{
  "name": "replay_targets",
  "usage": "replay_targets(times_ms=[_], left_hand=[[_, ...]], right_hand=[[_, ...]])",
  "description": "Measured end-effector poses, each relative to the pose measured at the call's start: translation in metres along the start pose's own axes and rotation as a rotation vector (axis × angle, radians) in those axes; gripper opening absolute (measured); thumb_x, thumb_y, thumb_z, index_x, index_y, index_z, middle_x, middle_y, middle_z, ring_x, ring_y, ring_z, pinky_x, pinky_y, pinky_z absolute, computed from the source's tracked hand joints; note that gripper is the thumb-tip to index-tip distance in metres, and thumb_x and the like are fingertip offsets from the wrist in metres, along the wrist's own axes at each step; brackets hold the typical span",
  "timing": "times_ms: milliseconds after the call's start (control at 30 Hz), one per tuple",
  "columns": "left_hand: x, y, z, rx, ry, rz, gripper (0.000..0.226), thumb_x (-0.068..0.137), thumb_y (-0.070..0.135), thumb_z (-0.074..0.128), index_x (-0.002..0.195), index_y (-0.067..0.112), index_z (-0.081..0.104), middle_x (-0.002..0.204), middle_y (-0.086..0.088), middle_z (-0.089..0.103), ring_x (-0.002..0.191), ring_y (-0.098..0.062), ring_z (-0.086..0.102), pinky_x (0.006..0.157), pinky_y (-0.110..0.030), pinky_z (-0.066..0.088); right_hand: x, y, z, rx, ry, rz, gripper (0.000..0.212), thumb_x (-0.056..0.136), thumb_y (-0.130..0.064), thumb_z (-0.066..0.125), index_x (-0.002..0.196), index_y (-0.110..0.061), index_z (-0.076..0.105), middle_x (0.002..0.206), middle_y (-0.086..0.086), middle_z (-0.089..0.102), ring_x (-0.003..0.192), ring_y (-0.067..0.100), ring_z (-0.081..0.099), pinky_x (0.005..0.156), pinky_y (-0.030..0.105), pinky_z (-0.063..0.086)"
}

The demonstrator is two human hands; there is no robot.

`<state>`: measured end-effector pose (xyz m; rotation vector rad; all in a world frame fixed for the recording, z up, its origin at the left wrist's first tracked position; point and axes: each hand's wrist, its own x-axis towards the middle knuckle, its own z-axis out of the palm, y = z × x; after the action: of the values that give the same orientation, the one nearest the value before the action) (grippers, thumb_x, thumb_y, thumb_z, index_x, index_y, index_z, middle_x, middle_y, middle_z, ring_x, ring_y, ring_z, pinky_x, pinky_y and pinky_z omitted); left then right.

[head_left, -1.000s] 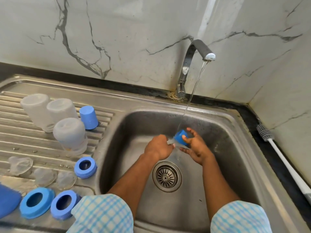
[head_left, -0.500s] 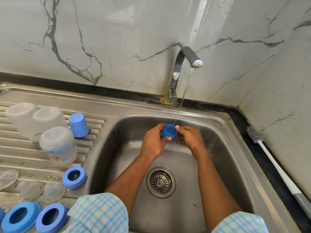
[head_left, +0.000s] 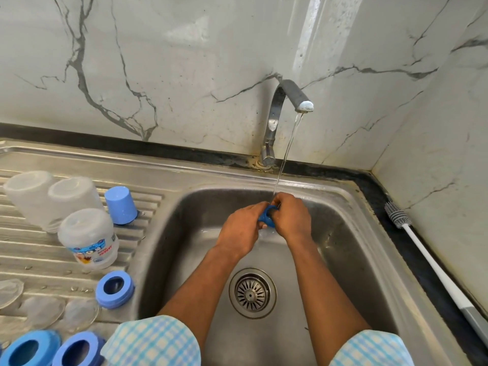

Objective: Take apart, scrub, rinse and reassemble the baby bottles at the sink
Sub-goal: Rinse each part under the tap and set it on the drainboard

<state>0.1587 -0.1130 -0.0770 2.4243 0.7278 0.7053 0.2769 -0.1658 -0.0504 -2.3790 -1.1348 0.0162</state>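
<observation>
I see both grips closed on the blue cap: left hand and right hand curl round it from either side, under the tap and its thin stream, above the sink. Three upturned bottles stand on the drainboard.

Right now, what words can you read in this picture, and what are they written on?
"SAFARI": red letters running sideways on the picture label of the upturned cloudy plastic baby bottle on the ribbed steel draining board.
Small print beside it on that label: too small to read.
On the small blue plastic piece gripped by the left hand and right hand: no writing shows.
</observation>
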Motion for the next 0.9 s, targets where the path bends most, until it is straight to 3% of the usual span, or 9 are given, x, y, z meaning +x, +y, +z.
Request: replay_targets(times_ms=[133, 267, 333, 433, 533, 633, 733, 900], left_hand=[[0.002, -0.005, -0.001, 0.006, -0.005, -0.028, 0.038, 0.094, 0.012, 0.060, 0.130, 0.024, 0.054, 0.112, 0.000, 0.068, 0.099, -0.019, 0.064, 0.087, -0.038, 0.053], [0.001, -0.002, 0.001, -0.023, -0.053, -0.037, 0.044, 0.096, 0.013, 0.060, 0.138, 0.022, 0.050, 0.121, -0.003, 0.067, 0.108, -0.022, 0.063, 0.095, -0.039, 0.051], [0.002, -0.004, 0.000, -0.089, -0.044, -0.091, 0.047, 0.096, 0.012, 0.060, 0.140, 0.020, 0.048, 0.121, -0.006, 0.067, 0.109, -0.023, 0.063, 0.096, -0.038, 0.050], [0.004, -0.006, 0.002, -0.355, -0.004, -0.192, 0.047, 0.092, 0.004, 0.063, 0.135, 0.017, 0.051, 0.121, -0.004, 0.066, 0.113, -0.019, 0.062, 0.096, -0.030, 0.050], [0.003, 0.004, 0.000, -0.656, -0.029, -0.244, 0.046, 0.091, -0.005, 0.061, 0.130, 0.018, 0.050, 0.127, 0.000, 0.061, 0.119, -0.013, 0.057, 0.098, -0.028, 0.051], [0.004, 0.016, -0.006, -0.954, -0.075, -0.362, 0.049, 0.090, -0.011, 0.057, 0.125, 0.023, 0.055, 0.126, -0.003, 0.062, 0.118, -0.018, 0.060, 0.099, -0.039, 0.053], [0.004, 0.021, -0.010, -1.272, -0.131, -0.480, 0.052, 0.093, -0.007, 0.052, 0.132, 0.027, 0.055, 0.128, -0.008, 0.062, 0.117, -0.027, 0.062, 0.104, -0.044, 0.050], [0.001, 0.021, -0.013, -1.501, -0.221, -0.560, 0.051, 0.090, 0.012, 0.055, 0.138, 0.030, 0.054, 0.124, -0.017, 0.062, 0.093, -0.030, 0.061, 0.087, -0.044, 0.054]], right_hand=[[0.003, -0.001, -0.001, 0.062, -0.165, -0.019, 0.031, 0.085, -0.009, 0.070, 0.112, -0.019, 0.057, 0.101, 0.001, 0.059, 0.095, 0.020, 0.062, 0.085, 0.036, 0.055], [0.005, 0.003, -0.002, 0.053, -0.047, 0.010, 0.014, 0.088, -0.014, 0.068, 0.101, -0.017, 0.067, 0.097, 0.003, 0.067, 0.088, 0.017, 0.063, 0.078, 0.033, 0.056], [0.006, 0.005, -0.007, 0.204, -0.110, 0.031, 0.018, 0.091, -0.009, 0.064, 0.107, -0.014, 0.070, 0.102, 0.005, 0.068, 0.088, 0.019, 0.065, 0.075, 0.035, 0.060], [0.007, 0.006, -0.020, 0.632, -0.293, 0.154, 0.018, 0.093, -0.006, 0.062, 0.109, -0.011, 0.066, 0.109, 0.006, 0.066, 0.098, 0.022, 0.066, 0.070, 0.036, 0.062], [0.005, 0.009, -0.030, 0.926, -0.329, 0.245, 0.011, 0.094, -0.013, 0.065, 0.103, -0.007, 0.064, 0.108, 0.014, 0.069, 0.098, 0.028, 0.069, 0.067, 0.036, 0.061], [0.004, 0.013, -0.032, 0.976, -0.264, 0.205, 0.024, 0.084, -0.008, 0.076, 0.103, -0.004, 0.063, 0.105, 0.015, 0.069, 0.097, 0.028, 0.069, 0.065, 0.033, 0.061], [0.004, 0.014, -0.029, 0.923, -0.257, 0.111, 0.040, 0.073, -0.006, 0.084, 0.107, -0.014, 0.065, 0.112, 0.006, 0.066, 0.105, 0.022, 0.065, 0.082, 0.038, 0.061], [0.001, 0.013, -0.032, 0.894, -0.260, 0.039, 0.044, 0.071, -0.014, 0.086, 0.110, -0.018, 0.068, 0.111, -0.001, 0.068, 0.107, 0.016, 0.064, 0.092, 0.034, 0.057]])
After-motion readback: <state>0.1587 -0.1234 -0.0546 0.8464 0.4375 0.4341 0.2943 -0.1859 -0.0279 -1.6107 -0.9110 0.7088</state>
